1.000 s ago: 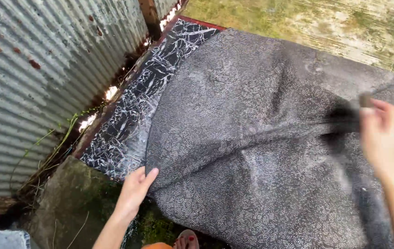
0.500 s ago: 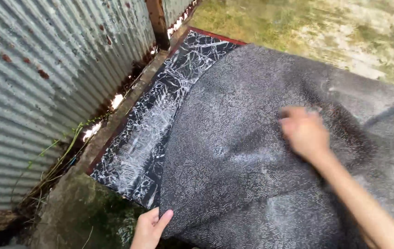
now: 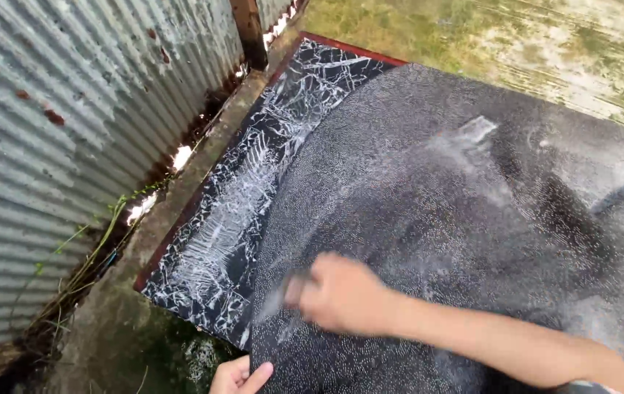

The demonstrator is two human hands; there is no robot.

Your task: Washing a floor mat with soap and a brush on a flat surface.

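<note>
A wet dark grey cloth (image 3: 472, 219) with fine white dots lies spread over a black slab (image 3: 239, 219) with white marble veins. My right hand (image 3: 341, 295) is blurred and closed on a small dark brush (image 3: 294, 286), pressed onto the cloth near its front left part. Soapy white streaks (image 3: 472, 138) show on the cloth farther back. My left hand (image 3: 239, 376) grips the cloth's near left edge at the bottom of the view, and only its thumb and fingers show.
A corrugated metal wall (image 3: 71, 109) with rust spots runs along the left, close to the slab. A mossy concrete ledge (image 3: 129, 321) lies between them, with weeds. Mossy concrete ground (image 3: 531, 44) stretches behind the slab.
My right hand has swept from the cloth's far right to its near left. My left hand has kept hold of the edge and has slid lower in the view.
</note>
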